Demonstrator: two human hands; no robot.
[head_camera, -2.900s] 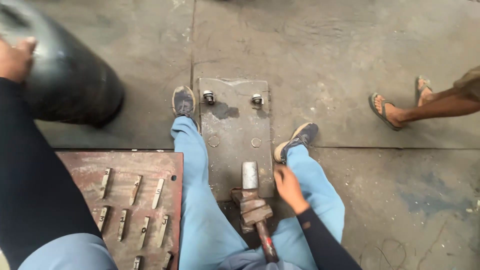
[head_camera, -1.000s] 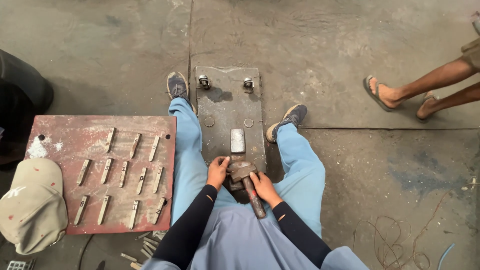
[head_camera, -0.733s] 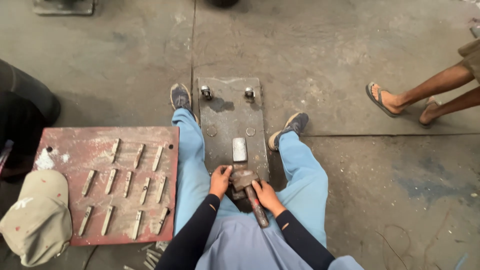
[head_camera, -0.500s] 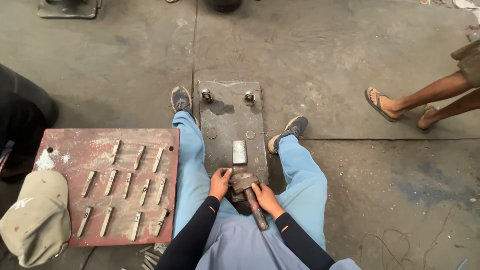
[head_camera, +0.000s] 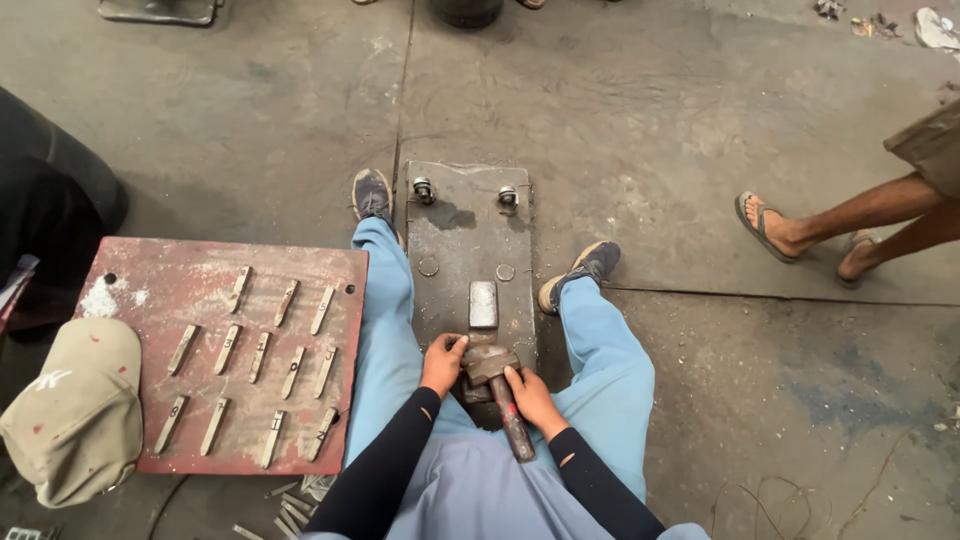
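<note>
The person sat on the concrete floor (head_camera: 250, 120) with legs in light blue trousers spread to either side of a grey steel plate (head_camera: 450, 250), both hands low at its near end. The right hand (head_camera: 532, 395) was wrapped around the handle of a hammer (head_camera: 497, 385), fingers curled shut on the shaft just behind the head. The hammer had a worn, brownish metal head lying crosswise at the near edge of the plate and a dark, rusty handle slanting back toward the person's lap, with a small red mark near the grip. The left hand (head_camera: 443, 360) sat just beside the hammer head on its left side, fingers bent and pressed close to it, though whether they gripped the head or something under it could not be told. Directly beyond the hammer head a small rectangular metal block (head_camera: 483, 304) stood on the plate, pale grey and smooth. Two bolts (head_camera: 423, 189) stuck up at the plate's far corners. To the left lay a red-brown board (head_camera: 120, 400) carrying rows of short metal stamps (head_camera: 264, 357), and a beige cap (head_camera: 75, 410) rested over its near left corner. At right, another person's sandalled feet (head_camera: 765, 225) stood on the floor, well apart from the plate
</note>
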